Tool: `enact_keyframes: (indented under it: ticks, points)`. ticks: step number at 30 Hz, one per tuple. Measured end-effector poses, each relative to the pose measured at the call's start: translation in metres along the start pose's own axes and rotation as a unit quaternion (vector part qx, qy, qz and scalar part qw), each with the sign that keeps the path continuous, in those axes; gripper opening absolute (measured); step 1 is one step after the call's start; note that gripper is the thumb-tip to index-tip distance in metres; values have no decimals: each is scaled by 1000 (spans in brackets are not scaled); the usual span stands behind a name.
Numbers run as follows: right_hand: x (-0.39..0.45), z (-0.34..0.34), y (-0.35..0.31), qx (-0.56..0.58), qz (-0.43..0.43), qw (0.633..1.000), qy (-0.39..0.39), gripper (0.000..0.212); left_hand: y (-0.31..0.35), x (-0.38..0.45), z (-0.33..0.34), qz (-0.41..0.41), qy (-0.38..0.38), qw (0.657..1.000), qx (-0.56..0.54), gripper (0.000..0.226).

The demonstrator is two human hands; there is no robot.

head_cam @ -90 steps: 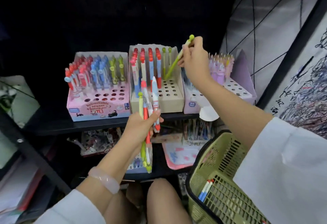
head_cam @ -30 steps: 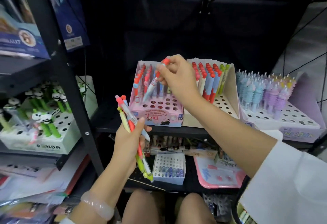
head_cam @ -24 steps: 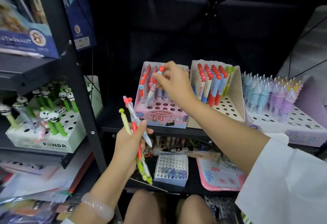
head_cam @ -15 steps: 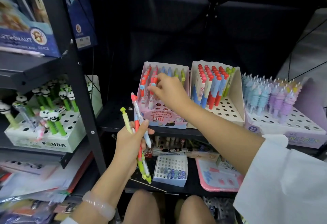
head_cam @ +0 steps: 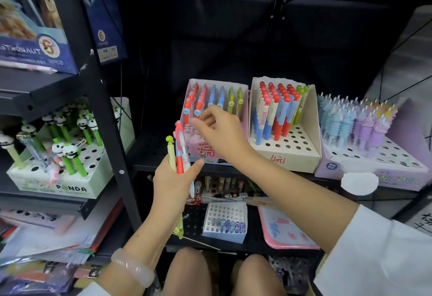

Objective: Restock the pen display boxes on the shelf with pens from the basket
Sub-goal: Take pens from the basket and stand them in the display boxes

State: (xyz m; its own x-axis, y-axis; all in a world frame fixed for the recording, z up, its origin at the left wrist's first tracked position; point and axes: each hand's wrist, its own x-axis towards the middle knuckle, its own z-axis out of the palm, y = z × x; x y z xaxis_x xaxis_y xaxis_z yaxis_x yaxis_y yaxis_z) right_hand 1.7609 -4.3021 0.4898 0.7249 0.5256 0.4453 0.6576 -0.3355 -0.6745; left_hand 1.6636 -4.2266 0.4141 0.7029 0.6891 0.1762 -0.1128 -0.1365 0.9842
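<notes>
Black metal shelving packed with stationery fills the scene, and on its middle shelf stand three pen display boxes side by side: a pink box, a cream box and a lilac box. A person's left hand holds a small bundle of pens just below and in front of the pink box, its grip wrapped round the barrels. The bundle stands near upright, long axis vertical, with clicker caps up and tips down, apparently so that each pen can be drawn off and dropped straight into a hole. The right hand hovers in front of the pink box, its grip loose and empty, fingers reaching toward the bundle's red-capped pen as if for the next one. Stocked pens in the boxes lean backward, caps uppermost. No basket is in view.
</notes>
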Motion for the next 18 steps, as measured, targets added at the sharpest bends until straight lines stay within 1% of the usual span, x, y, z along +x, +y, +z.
enact_keyframes:
  ticks: [2, 4, 6, 8, 9, 11, 13, 15, 18]
  points:
    - [-8, 3, -5, 62, 3, 997, -47, 22, 1, 0, 5, 8, -13, 1000, 7, 26]
    - [-14, 7, -5, 75, 14, 994, -76, 19, 3, -1, 9, 14, -21, 1000, 14, 26]
    - [-17, 6, -3, 71, 19, 995, -66, 16, 3, -3, 10, 20, -26, 999, 18, 25]
    - [-17, 2, 1, 90, 36, 994, -55, 13, 4, -4, 9, 25, -36, 999, 11, 26]
    - [-16, 0, 3, 102, 42, 992, -54, 12, 5, -5, 9, 27, -41, 999, 3, 24]
    - [-12, -7, 6, 139, 53, 988, -49, 10, 9, -5, 10, 22, -45, 999, -17, 13]
    - [-5, -16, 9, 188, 68, 980, -16, 9, 12, -4, 11, 4, -39, 999, -34, 13]
    - [4, -28, 13, 221, 77, 971, 46, 10, 12, -4, 9, -7, -30, 999, -28, 15]
    - [16, -41, 17, 235, 57, 964, 107, 8, 9, -3, 6, -22, -11, 999, -27, 15]
